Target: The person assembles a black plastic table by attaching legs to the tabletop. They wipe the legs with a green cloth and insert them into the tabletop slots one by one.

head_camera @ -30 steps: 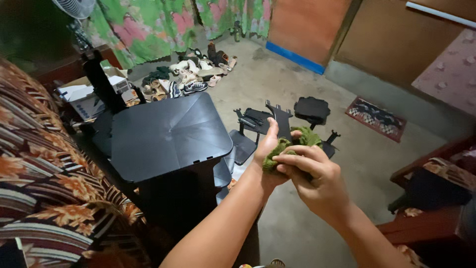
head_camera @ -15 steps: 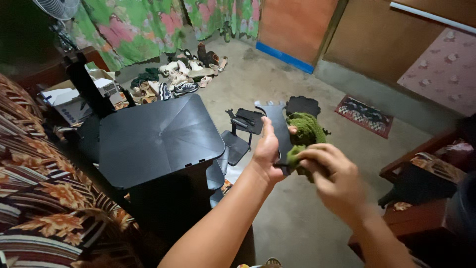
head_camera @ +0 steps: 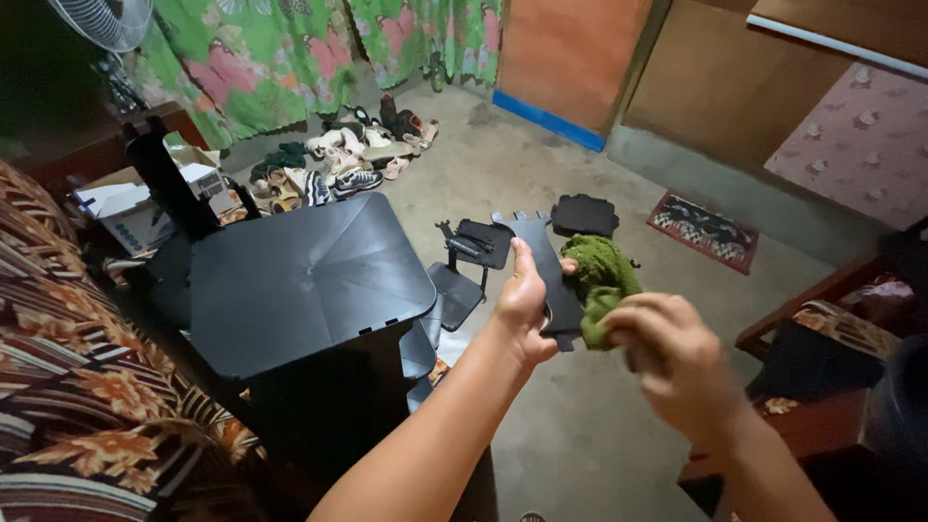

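My left hand point(head_camera: 523, 300) grips a flat black plastic panel point(head_camera: 549, 261) with tabs along its top edge, held upright in front of me. My right hand point(head_camera: 669, 353) is closed on a crumpled green cloth point(head_camera: 601, 274), which lies against the panel's right side. Below and to the left stands a black plastic box-like unit with a wide flat black top point(head_camera: 304, 275). More black plastic pieces point(head_camera: 481, 244) lie on the concrete floor beyond the hands.
A patterned sofa arm point(head_camera: 68, 387) fills the left. Several shoes point(head_camera: 348, 159) are heaped by the flowered curtain point(head_camera: 261, 48). A small rug point(head_camera: 704, 227) lies near the far wall, wooden furniture point(head_camera: 822, 338) stands at the right, and a fan point(head_camera: 106, 19) is at top left.
Both hands have lifted and spread slightly. The panel now stands out clearly from my left hand, and my right hand has dragged the green cloth down along the panel's right side.
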